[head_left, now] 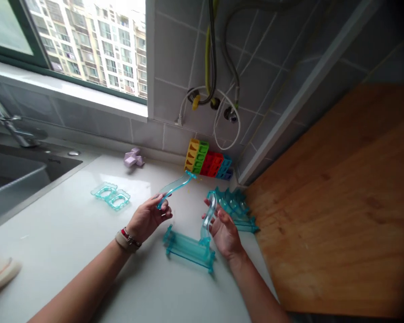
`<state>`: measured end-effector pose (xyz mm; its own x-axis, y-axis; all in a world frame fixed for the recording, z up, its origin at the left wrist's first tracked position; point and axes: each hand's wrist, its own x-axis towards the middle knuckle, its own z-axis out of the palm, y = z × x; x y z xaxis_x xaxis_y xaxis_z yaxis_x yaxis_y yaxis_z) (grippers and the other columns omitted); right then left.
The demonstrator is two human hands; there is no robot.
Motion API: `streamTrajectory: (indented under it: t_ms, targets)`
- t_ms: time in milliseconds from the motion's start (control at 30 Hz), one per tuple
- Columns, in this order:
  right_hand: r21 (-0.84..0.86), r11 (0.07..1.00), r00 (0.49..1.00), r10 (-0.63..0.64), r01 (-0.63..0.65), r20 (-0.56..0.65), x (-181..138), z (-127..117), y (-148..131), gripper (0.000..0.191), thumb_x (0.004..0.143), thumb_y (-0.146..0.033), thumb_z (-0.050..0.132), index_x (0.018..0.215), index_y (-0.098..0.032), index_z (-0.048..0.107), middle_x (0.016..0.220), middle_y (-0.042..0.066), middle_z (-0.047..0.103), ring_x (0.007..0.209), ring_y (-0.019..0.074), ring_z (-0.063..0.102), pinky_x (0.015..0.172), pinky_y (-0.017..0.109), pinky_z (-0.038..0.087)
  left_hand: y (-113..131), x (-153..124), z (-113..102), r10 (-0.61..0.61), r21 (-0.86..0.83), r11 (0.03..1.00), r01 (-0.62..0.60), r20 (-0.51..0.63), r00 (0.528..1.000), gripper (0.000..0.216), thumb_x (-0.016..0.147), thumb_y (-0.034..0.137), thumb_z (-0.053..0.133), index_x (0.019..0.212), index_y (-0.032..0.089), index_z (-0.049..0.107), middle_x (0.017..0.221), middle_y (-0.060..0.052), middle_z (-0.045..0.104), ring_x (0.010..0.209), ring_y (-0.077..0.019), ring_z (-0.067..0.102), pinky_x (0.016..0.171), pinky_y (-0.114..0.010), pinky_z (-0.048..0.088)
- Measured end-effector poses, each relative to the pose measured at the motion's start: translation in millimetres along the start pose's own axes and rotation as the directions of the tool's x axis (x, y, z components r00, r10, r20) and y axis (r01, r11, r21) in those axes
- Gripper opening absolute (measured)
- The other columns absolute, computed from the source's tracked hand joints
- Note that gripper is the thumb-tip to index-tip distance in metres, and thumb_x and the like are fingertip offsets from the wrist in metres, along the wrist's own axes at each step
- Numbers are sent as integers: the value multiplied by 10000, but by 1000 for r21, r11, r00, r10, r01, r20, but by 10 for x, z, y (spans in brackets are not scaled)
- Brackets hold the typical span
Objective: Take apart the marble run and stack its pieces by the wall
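Observation:
My left hand (151,217) pinches one end of a curved translucent teal track piece (177,185), which points up and to the right. My right hand (226,231) grips a second curved track piece (209,213), held nearly upright. Below and between the hands, a long teal plastic piece (190,249) with small feet at its corners rests on the counter. Just beyond my right hand is a group of similar teal pieces (234,204), partly hidden by it. Further left lies a flat teal piece (111,195) with two round openings.
Colored blocks (207,158) are stacked against the tiled wall, with a purple block piece (133,158) left of them. A sink (16,166) with a faucet (16,125) is at the left. A wooden panel (333,202) bounds the white counter (63,242) on the right. A white cable (238,130) hangs behind.

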<state>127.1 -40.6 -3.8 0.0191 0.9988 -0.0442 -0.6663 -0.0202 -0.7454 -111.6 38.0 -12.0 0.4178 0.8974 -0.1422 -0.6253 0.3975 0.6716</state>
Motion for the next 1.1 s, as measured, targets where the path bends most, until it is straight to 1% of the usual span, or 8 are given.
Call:
streamTrajectory:
  t_ms: [167,300,400,533,700,833,1000,1100]
  targets:
    - [137,990,999,17,-13,-31,-20,1,-56,377,901,-451,659,1214,-249,715,1439,63,625,799,186,718,607,278,591,30,-36,54,-47,-58,997,45,-20,999,96,908,254,655,888,161,671,754,-7,588,689,-157,600,661,-304,547]
    - [154,988,997,10,3,-82,-20,27,-75,396,896,-464,658,1226,-252,707,1431,68,632,734,170,717,544,252,563,21,-72,111,-102,-27,994,102,17,995,62,892,238,683,925,185,687,802,-4,580,750,-153,594,702,-300,536]
    - [123,992,996,-3,13,-84,-36,61,-76,399,870,-441,696,1225,-260,711,1445,61,621,749,166,720,535,230,549,-8,-113,168,-156,53,987,153,51,986,127,893,318,700,909,191,707,799,-10,565,762,-155,576,720,-307,520]
    - [87,996,999,-21,25,-45,-67,94,-100,358,858,-347,720,1208,-276,724,1481,43,586,783,157,720,545,216,559,-54,-175,231,-178,243,959,147,114,977,211,868,387,724,881,178,747,805,-38,569,764,-177,577,696,-319,502]
    - [54,997,999,-51,52,-14,-109,140,-142,511,810,-277,756,1308,-321,649,1504,48,555,870,183,730,639,279,619,-78,-236,228,-253,356,918,176,181,950,263,881,413,706,964,174,781,777,-55,617,646,-172,598,538,-284,458]
    - [50,994,995,-97,97,-13,-144,197,-145,604,784,-236,779,1337,-366,573,1482,43,566,975,210,726,756,363,640,-84,-254,227,-285,413,891,187,188,940,301,909,422,678,1067,187,781,764,-61,656,600,-186,639,498,-284,477]
    - [93,988,992,-118,120,-34,-144,219,-129,682,769,-214,792,1370,-393,525,1477,43,567,1092,245,704,817,409,632,-103,-261,248,-332,456,868,197,238,913,332,946,412,640,1127,172,779,514,5,528,468,-166,585,485,-283,461]
    - [97,989,993,-111,113,-31,-129,206,-114,639,766,-224,797,1346,-366,570,1486,53,559,1160,275,681,833,411,630,-106,-262,254,-367,492,842,222,221,903,365,946,441,637,1151,172,775,492,12,519,436,-167,572,463,-285,443]
